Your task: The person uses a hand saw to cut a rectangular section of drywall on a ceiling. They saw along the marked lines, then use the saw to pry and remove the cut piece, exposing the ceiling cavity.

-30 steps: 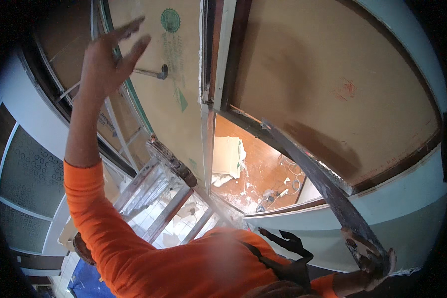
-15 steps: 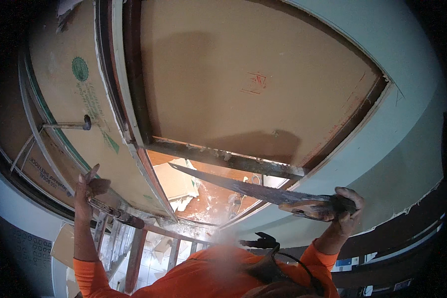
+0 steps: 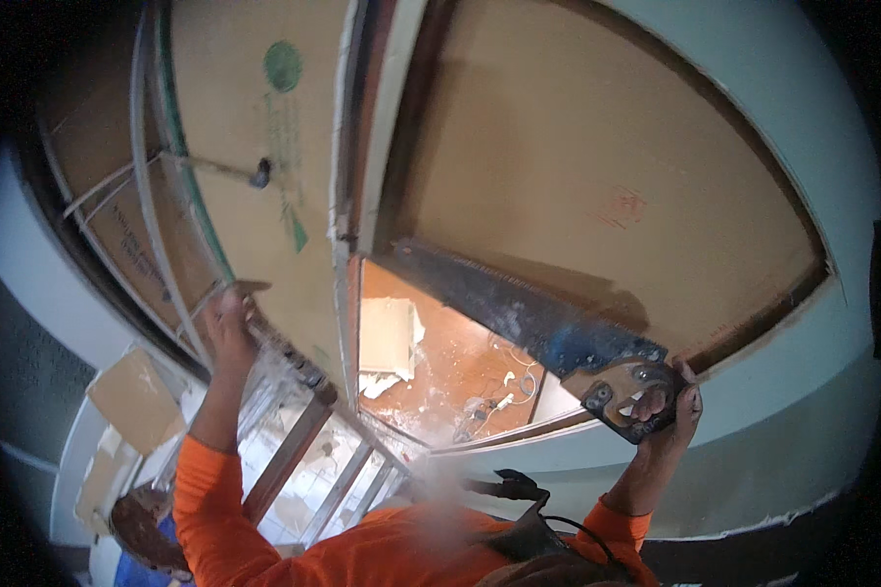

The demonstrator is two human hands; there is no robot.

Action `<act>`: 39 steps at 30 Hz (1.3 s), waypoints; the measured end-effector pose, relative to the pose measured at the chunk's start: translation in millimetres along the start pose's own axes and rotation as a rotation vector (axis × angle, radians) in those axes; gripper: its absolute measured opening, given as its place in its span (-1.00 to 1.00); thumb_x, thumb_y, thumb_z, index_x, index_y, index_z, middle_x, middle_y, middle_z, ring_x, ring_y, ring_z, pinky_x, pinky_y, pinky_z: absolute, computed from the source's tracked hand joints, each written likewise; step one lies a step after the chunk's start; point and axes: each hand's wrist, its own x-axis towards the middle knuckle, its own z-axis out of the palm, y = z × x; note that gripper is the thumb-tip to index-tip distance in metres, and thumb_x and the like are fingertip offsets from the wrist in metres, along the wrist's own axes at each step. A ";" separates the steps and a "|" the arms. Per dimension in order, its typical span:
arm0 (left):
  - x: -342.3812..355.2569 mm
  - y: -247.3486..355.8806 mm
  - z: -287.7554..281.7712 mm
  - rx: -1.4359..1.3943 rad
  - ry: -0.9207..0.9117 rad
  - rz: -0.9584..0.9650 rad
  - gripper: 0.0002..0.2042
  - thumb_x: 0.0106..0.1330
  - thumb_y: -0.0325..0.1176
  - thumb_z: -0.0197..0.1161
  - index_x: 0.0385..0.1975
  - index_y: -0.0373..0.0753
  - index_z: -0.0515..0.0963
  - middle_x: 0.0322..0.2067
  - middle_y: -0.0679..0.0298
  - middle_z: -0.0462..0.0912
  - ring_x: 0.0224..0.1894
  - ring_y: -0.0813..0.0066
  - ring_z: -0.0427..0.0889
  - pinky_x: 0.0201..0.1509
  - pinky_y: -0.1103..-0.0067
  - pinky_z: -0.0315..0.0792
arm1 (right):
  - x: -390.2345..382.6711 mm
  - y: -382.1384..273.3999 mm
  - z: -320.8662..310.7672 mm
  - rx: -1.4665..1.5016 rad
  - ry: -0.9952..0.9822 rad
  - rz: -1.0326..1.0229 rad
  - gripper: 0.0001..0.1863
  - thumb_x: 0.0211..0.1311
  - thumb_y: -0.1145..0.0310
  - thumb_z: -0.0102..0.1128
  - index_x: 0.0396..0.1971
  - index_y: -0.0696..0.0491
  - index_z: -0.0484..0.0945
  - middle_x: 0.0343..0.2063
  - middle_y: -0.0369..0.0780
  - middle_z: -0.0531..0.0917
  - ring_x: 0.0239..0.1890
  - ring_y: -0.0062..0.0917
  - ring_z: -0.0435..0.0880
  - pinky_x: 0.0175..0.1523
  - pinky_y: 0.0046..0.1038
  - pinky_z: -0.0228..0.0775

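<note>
My right hand (image 3: 664, 403) is wrapped round the wooden handle of a handsaw (image 3: 529, 318). Its broad dark blade slants up and left across a wall opening, toothed edge upward, and the tip lies in front of the upright stud (image 3: 377, 147); whether it touches cannot be told. At the left, my left hand (image 3: 230, 323) is closed on the top end of a stepladder (image 3: 294, 460); some of its fingers are hidden. Behind the saw is a large brown paper-faced drywall panel (image 3: 558, 147), framed by the cut edge of a pale green wall.
Through the opening, a drywall scrap (image 3: 387, 338) and cables (image 3: 499, 401) lie on a dusty reddish floor. A pipe stub (image 3: 261, 173) projects by the left panel (image 3: 235, 108). Cardboard-coloured offcuts (image 3: 137, 401) lean lower left, near what looks like another person's head (image 3: 147, 523).
The view has swung, shifting the wall rightward. The handsaw has turned, its blade now showing broad side and tip raised near the stud. My left hand's spread fingers have closed on the stepladder.
</note>
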 end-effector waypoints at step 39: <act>-18.7 29.9 12.1 0.169 0.144 0.029 -0.42 0.38 0.13 -0.01 -0.48 -0.34 0.66 -0.62 0.35 0.44 -0.47 0.55 0.38 -0.37 0.52 0.18 | 41.5 69.6 -35.0 0.073 -0.002 0.100 -0.48 0.29 0.23 0.39 0.10 0.26 0.49 -0.61 -0.32 0.51 -0.65 -0.66 0.44 -0.56 -0.59 0.35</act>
